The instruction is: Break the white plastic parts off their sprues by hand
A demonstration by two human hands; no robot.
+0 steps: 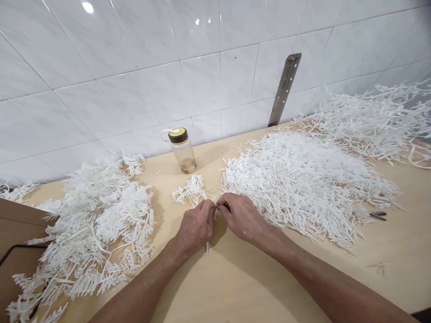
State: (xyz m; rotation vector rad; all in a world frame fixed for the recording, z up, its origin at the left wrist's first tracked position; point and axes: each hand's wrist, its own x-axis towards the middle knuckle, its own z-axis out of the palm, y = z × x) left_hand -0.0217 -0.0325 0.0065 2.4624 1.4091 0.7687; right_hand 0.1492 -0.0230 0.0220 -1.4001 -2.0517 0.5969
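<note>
Over the middle of the table, my left hand (199, 220) is closed around a white plastic sprig (208, 247), whose feathery tip pokes out below the fingers. My right hand (239, 216) is pinched shut, its fingertips meeting those of the left where a bit of white stem shows. The exact grip point is hidden by the fingers. Just beyond the hands lies a small branched white sprig (191, 189); whether it joins the held piece I cannot tell. Close by on the right spreads a large heap of white sprigs (303, 179).
Another tall pile of white sprigs (111, 215) is at left, beside a brown box (20, 224). A clear bottle (184, 154) with a dark and yellow lid stands near the tiled wall (202, 80). Dark-handled pliers or cutters (378, 216) lie right; a metal bracket (285, 89) leans behind.
</note>
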